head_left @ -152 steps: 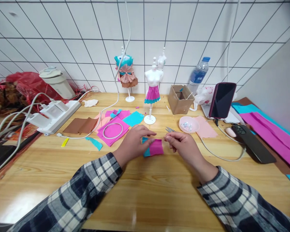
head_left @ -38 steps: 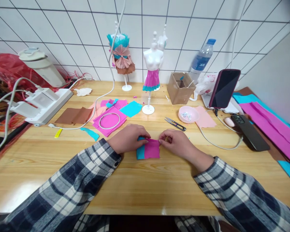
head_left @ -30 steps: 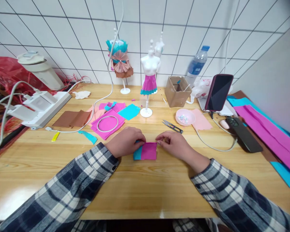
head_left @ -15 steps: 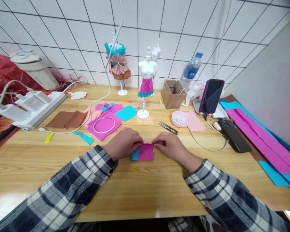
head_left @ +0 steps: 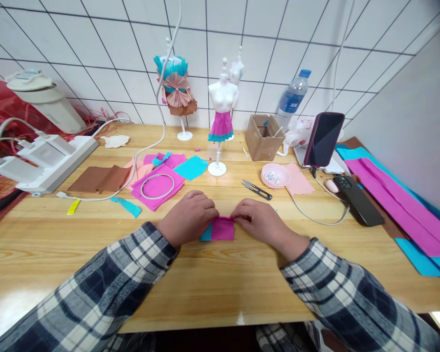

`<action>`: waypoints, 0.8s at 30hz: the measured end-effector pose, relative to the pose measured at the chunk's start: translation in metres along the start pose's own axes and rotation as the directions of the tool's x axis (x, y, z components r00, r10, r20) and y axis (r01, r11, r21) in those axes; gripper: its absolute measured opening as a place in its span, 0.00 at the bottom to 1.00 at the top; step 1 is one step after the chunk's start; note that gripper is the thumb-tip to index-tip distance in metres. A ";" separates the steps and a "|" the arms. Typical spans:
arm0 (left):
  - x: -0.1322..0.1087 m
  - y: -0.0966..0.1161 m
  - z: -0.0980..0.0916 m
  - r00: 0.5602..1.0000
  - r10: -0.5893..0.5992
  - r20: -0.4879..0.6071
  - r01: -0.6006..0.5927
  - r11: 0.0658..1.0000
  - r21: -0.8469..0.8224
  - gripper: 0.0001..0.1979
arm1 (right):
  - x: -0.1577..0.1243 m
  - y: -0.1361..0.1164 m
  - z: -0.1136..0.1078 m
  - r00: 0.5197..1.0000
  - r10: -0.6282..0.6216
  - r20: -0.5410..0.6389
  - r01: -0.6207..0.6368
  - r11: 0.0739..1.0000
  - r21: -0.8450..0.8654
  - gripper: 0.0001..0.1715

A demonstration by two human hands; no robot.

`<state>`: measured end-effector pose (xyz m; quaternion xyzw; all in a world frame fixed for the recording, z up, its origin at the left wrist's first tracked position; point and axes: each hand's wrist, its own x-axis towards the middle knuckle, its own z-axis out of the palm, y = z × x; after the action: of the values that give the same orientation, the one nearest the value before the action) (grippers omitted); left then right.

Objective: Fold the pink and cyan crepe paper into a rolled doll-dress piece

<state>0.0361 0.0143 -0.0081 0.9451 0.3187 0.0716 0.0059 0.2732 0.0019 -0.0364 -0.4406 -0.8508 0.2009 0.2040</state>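
A small piece of magenta crepe paper (head_left: 223,230), with a blue part showing at its left end, lies on the wooden table in front of me. My left hand (head_left: 189,218) is closed on its upper left edge and covers some of the blue. On the upper right corner, my right hand (head_left: 257,220) pinches the paper between thumb and forefinger. Thread snips (head_left: 256,190) lie just beyond my right hand. Straight ahead stands a white mini dress form (head_left: 222,98) wearing a magenta skirt with a blue hem.
Magenta sheets carrying a metal ring (head_left: 157,187) lie left. A pink bowl of small beads (head_left: 275,176), a cardboard box (head_left: 264,139) and a propped phone (head_left: 324,139) stand right. A white cable (head_left: 146,147) crosses the left side; long paper strips (head_left: 399,205) line the right edge.
The camera view has shifted slightly. My left fingers have closed in a little along the paper's top edge; both hands keep hold in nearly the same place.
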 end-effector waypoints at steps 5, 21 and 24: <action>-0.003 0.001 0.000 0.999 0.033 -0.034 -0.031 0.998 0.057 0.09 | -0.001 -0.002 -0.002 0.996 -0.042 0.073 0.049 0.993 -0.105 0.12; -0.024 -0.006 0.000 0.990 0.128 -0.054 -0.118 0.981 0.154 0.12 | -0.008 -0.013 -0.018 0.986 -0.098 0.134 0.132 0.954 -0.270 0.22; -0.025 -0.006 -0.001 0.994 0.107 -0.033 -0.100 0.983 0.155 0.12 | -0.008 -0.004 -0.017 0.989 -0.112 0.093 0.129 0.971 -0.202 0.22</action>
<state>0.0127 0.0043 -0.0103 0.9564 0.2737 0.0668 -0.0769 0.2840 -0.0040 -0.0215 -0.3985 -0.8998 0.1162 0.1342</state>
